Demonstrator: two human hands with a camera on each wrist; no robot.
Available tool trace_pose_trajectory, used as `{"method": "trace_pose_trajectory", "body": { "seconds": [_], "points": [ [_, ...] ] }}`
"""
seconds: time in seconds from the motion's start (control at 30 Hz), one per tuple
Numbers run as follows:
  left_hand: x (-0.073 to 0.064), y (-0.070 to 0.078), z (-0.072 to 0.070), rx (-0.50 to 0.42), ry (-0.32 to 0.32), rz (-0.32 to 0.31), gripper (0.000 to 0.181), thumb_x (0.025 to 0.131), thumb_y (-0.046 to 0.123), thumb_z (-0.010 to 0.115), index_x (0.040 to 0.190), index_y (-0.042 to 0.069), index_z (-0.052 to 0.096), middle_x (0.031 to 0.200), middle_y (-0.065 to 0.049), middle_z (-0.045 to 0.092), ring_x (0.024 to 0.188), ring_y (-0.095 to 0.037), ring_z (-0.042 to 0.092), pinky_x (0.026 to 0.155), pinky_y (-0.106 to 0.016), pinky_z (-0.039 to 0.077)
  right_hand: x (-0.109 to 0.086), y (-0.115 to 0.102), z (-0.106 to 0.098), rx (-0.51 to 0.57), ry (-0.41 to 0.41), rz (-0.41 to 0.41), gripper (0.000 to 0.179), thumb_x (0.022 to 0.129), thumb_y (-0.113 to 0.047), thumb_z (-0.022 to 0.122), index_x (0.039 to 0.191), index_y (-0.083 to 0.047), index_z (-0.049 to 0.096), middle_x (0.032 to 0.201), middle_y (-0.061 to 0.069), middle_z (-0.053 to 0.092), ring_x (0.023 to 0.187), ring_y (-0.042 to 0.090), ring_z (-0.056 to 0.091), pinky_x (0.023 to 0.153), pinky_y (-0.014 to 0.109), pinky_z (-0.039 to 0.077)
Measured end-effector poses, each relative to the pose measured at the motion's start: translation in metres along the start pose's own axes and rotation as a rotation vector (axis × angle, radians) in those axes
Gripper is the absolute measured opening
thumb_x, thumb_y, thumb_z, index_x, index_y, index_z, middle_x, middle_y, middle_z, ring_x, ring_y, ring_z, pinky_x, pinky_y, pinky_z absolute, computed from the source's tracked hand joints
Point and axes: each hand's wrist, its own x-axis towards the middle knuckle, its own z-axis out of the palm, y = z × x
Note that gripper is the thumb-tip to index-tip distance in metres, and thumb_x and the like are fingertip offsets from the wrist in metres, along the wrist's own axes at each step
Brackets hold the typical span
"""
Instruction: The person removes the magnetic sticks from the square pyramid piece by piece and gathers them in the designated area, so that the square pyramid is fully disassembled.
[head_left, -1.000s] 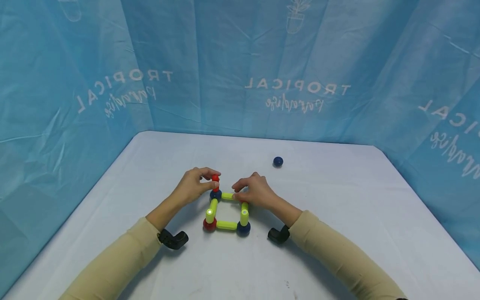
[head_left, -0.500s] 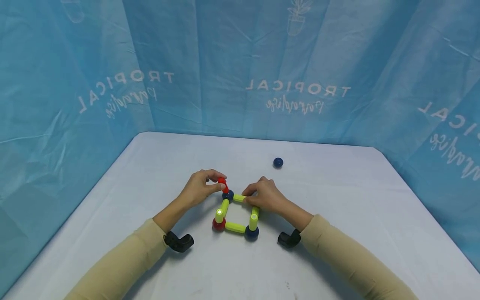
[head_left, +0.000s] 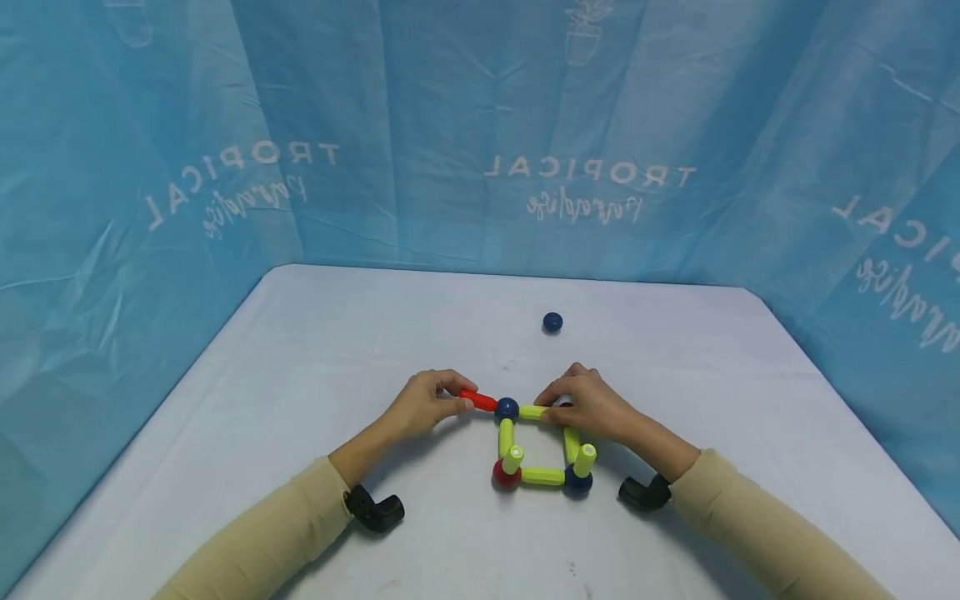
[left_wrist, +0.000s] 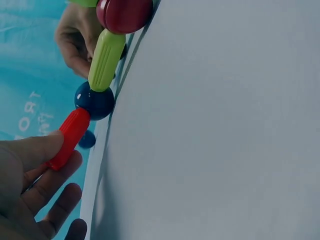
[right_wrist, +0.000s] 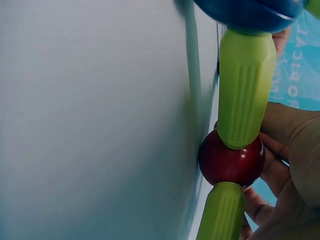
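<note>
A square of yellow-green building rods joined by balls lies on the white table, with two short rods standing from its near red ball [head_left: 507, 475] and near blue ball [head_left: 577, 481]. My left hand [head_left: 429, 404] pinches a red rod [left_wrist: 70, 137] between thumb and fingers. The rod's other end meets the far-left blue ball [head_left: 507, 409] and points left. My right hand [head_left: 592, 402] pinches the far green rod [head_left: 531, 412] close to the far-right red ball [right_wrist: 232, 159], which it mostly covers in the head view. Another green rod [right_wrist: 223, 212] extends from that ball in the right wrist view.
A loose blue ball [head_left: 552, 322] lies farther back on the table [head_left: 360, 333]. Blue printed curtains [head_left: 480, 108] stand behind the table and along both sides. Black wrist cameras [head_left: 375, 510] hang below both wrists.
Both hands and the joined square have moved right and a little nearer. The red rod has tipped from upright on the blue ball to lying low, pointing left. The loose ball stays put.
</note>
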Motion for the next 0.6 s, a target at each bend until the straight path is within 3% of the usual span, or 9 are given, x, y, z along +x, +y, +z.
{"method": "trace_pose_trajectory", "body": {
  "seconds": [0.1, 0.2, 0.4, 0.6],
  "points": [
    [-0.002, 0.002, 0.005, -0.005, -0.002, -0.004, 0.019, 0.081, 0.014, 0.071, 0.099, 0.022, 0.071, 0.091, 0.001, 0.064, 0.078, -0.017, 0.046, 0.059, -0.027, 0.038, -0.004, 0.004, -0.002, 0.011, 0.002, -0.008, 0.016, 0.082, -0.026, 0.073, 0.098, -0.023, 0.074, 0.094, -0.013, 0.070, 0.088, 0.014, 0.043, 0.075, 0.032, 0.028],
    [-0.003, 0.003, 0.007, -0.004, 0.009, -0.022, 0.020, 0.080, 0.013, 0.072, 0.098, 0.022, 0.071, 0.091, 0.002, 0.065, 0.078, -0.016, 0.047, 0.059, -0.027, 0.038, -0.001, 0.000, -0.001, 0.056, -0.006, -0.004, 0.022, 0.081, -0.028, 0.073, 0.103, -0.023, 0.073, 0.098, -0.012, 0.070, 0.092, 0.016, 0.046, 0.074, 0.030, 0.034],
    [-0.005, 0.001, 0.008, 0.027, 0.012, -0.009, 0.018, 0.080, 0.015, 0.073, 0.097, 0.022, 0.071, 0.090, 0.005, 0.065, 0.086, -0.013, 0.051, 0.073, -0.029, 0.039, 0.015, -0.013, 0.006, 0.130, -0.024, 0.023, 0.036, 0.080, -0.038, 0.073, 0.113, -0.023, 0.070, 0.109, -0.010, 0.069, 0.098, 0.019, 0.048, 0.072, 0.030, 0.039],
    [-0.006, -0.002, 0.010, 0.045, 0.017, 0.027, 0.018, 0.081, 0.017, 0.073, 0.099, 0.021, 0.071, 0.089, 0.006, 0.067, 0.089, -0.012, 0.053, 0.078, -0.030, 0.040, 0.023, -0.021, 0.014, 0.132, -0.029, 0.043, 0.037, 0.079, -0.038, 0.073, 0.113, -0.023, 0.070, 0.109, -0.008, 0.071, 0.096, 0.018, 0.049, 0.070, 0.029, 0.039]
  ]
}}
